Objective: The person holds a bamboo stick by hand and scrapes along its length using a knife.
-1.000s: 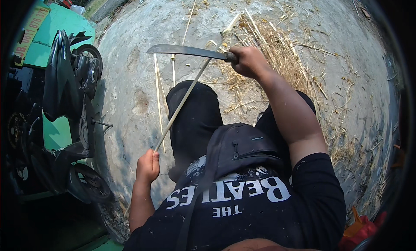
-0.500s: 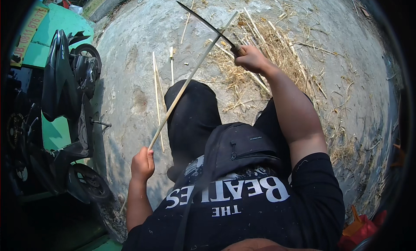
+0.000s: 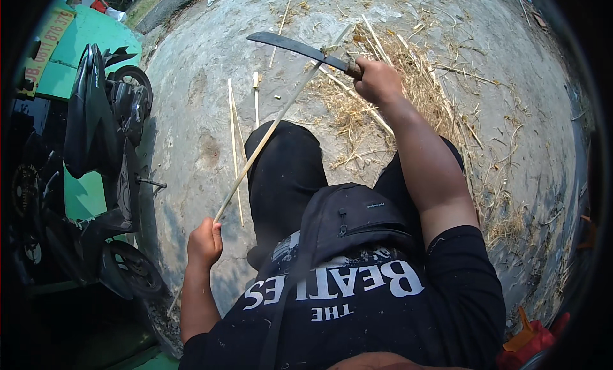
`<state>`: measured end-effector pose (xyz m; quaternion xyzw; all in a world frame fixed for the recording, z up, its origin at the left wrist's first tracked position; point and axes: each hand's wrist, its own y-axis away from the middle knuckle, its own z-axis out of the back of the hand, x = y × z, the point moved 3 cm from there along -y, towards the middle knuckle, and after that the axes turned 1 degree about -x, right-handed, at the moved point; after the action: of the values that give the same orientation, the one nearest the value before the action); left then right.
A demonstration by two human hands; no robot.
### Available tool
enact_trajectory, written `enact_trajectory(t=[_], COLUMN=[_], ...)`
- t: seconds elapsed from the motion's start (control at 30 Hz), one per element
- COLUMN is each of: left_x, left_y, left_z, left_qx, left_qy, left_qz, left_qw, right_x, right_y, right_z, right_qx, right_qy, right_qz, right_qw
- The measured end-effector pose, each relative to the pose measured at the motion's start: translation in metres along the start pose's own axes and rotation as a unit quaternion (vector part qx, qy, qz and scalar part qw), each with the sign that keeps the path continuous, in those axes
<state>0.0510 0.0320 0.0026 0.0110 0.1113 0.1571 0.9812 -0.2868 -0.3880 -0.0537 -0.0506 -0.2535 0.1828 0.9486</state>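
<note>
My left hand (image 3: 205,243) is closed round a long, thin bamboo strip (image 3: 265,148), which slants up and away to the right across my left knee. The strip's lower end shows again past my left forearm. Out in front, my right hand (image 3: 378,81) grips a machete (image 3: 290,45) by its brown handle. The dark, slightly curved blade points left and lies across the far part of the strip, with its broad side showing. A small pale shaving seems to stand at the crossing; whether the edge bites into the strip I cannot tell.
Straw-like shavings and strips (image 3: 408,70) lie heaped on the concrete ground (image 3: 198,108), ahead and right. Several thin strips (image 3: 232,134) lie beyond my left knee. A black motorcycle (image 3: 96,140) stands at the left beside green panels. A red and orange item (image 3: 533,341) is at lower right.
The machete has turned, its blade now more level and showing its broad side. My right hand has shifted slightly right. My left hand and the strip have shifted only a little.
</note>
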Motion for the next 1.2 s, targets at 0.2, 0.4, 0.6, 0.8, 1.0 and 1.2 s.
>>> enact_trajectory(t=[0.2,0.4,0.6,0.8,1.0,1.2], left_x=[-0.006,0.002,0.011,0.017,0.006,0.007], left_y=[-0.004,-0.002,0.004,0.01,0.007,0.011], left_z=[0.0,0.001,0.016,0.011,0.004,0.018], left_qx=[-0.017,-0.028,-0.015,-0.015,-0.024,-0.029], left_qy=[0.01,-0.029,-0.09,-0.068,-0.035,-0.047], left_qz=[-0.013,-0.01,-0.015,-0.022,-0.019,-0.019], left_qw=[1.0,0.999,0.996,0.997,0.999,0.998], right_x=[0.0,0.042,0.001,-0.007,0.053,-0.02], right_y=[0.012,0.025,0.002,0.009,0.034,-0.004], right_z=[-0.02,-0.001,0.0,-0.017,-0.015,-0.021], right_qx=[0.113,0.043,0.037,0.218,0.047,0.003], right_qy=[-0.213,0.051,0.044,-0.198,0.06,0.022], right_qz=[-0.071,0.241,-0.011,-0.051,0.258,0.022], right_qw=[0.968,0.968,0.998,0.954,0.963,1.0])
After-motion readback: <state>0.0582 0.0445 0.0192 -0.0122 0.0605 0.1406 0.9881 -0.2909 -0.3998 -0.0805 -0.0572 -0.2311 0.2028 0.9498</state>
